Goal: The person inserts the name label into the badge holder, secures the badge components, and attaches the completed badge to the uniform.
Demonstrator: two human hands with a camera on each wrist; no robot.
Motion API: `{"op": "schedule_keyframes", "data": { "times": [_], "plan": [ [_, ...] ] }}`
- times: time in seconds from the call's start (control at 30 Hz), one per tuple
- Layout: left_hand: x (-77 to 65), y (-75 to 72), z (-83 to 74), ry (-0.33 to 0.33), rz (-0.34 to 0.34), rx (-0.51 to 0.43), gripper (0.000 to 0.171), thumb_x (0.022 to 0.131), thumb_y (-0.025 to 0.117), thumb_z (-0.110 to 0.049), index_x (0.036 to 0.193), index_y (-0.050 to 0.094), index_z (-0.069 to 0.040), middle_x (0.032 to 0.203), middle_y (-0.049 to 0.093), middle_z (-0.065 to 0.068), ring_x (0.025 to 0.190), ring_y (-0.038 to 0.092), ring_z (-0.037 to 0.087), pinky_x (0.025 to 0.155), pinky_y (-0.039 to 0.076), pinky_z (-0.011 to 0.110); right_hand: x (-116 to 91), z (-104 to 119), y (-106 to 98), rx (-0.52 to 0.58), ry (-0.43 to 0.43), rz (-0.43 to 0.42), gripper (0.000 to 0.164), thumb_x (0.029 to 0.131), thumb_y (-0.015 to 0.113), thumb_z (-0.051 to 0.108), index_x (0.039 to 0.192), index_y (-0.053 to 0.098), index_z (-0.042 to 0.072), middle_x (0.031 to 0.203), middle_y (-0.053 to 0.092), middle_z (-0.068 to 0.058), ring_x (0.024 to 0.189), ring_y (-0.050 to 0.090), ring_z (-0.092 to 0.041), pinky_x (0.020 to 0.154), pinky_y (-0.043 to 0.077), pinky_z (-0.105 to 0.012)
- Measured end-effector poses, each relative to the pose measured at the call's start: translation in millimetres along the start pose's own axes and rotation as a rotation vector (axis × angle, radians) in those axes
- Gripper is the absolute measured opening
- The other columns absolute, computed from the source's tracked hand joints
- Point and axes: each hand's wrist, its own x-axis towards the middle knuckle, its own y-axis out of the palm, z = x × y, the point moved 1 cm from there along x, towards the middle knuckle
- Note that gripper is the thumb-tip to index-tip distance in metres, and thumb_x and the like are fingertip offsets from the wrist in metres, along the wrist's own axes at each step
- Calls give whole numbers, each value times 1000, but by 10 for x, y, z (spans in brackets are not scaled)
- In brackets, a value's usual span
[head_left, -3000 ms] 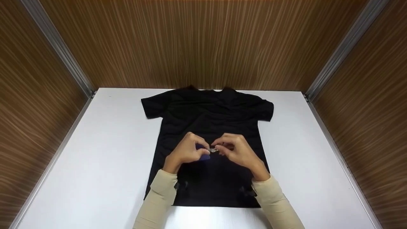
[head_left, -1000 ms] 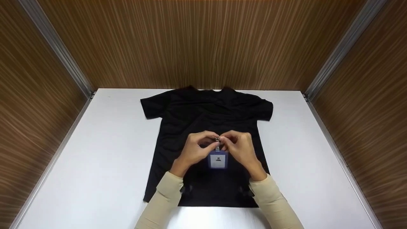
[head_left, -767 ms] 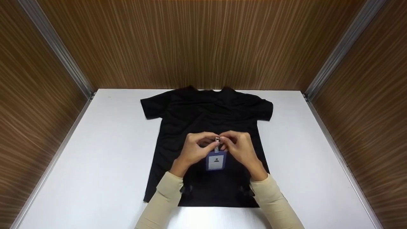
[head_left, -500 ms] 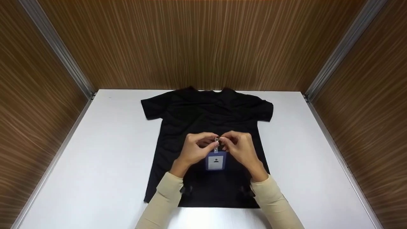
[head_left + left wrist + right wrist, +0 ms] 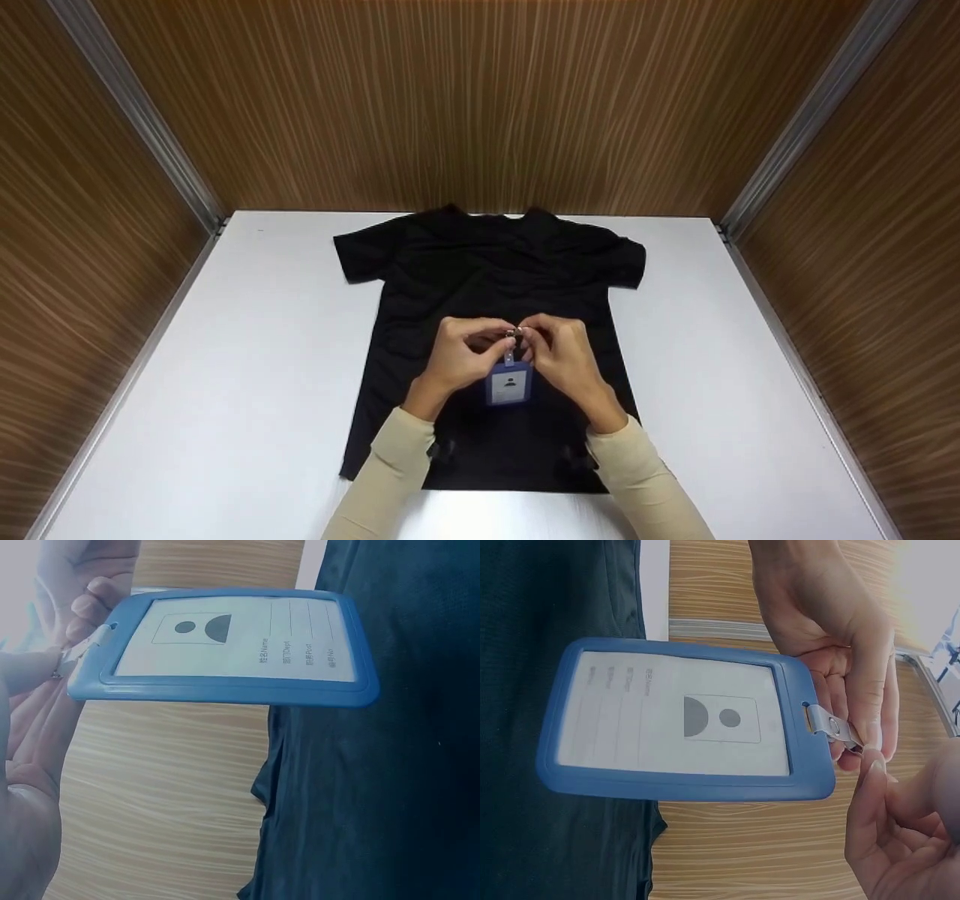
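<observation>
A blue ID badge holder hangs below both hands, its white card with a portrait icon facing the head camera. At its top is a short clear strap with a snap, joined to a small metal clip. My left hand pinches the clip end of the strap between thumb and fingers. From the other side, my right hand pinches the clip with thumb and forefinger. The fingertips almost meet and hide most of the clip. Beneath them a black T-shirt lies spread out.
The T-shirt lies on a white table, collar toward the back wall. Wood-grain panels rise behind and at both sides, with metal rails in the corners.
Three seconds ago the badge holder was mostly hidden behind my left hand; it now hangs down, card showing. In the last second my hands have barely moved, and the clip has turned slightly between the fingertips.
</observation>
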Motion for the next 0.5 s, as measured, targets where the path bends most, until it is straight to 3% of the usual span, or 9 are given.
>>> {"op": "schedule_keyframes", "data": {
  "times": [0.17, 0.5],
  "plan": [
    [-3, 11, 6, 6, -3, 13, 12, 80, 75, 16, 91, 76, 12, 83, 77, 24, 63, 74, 32, 57, 61, 31, -12, -15, 12, -21, 2, -4, 13, 93, 64, -12, 85, 73, -5, 67, 70, -12, 52, 67, -22, 50, 51, -15],
    [-8, 21, 10, 12, -28, 51, 13, 78, 76, 17, 90, 77, 11, 83, 77, 24, 62, 74, 31, 56, 61, 31, -1, -16, 39, -90, -53, -31, 14, 90, 65, -14, 84, 73, -3, 68, 70, -9, 53, 66, -14, 51, 51, -15]
  ]
}}
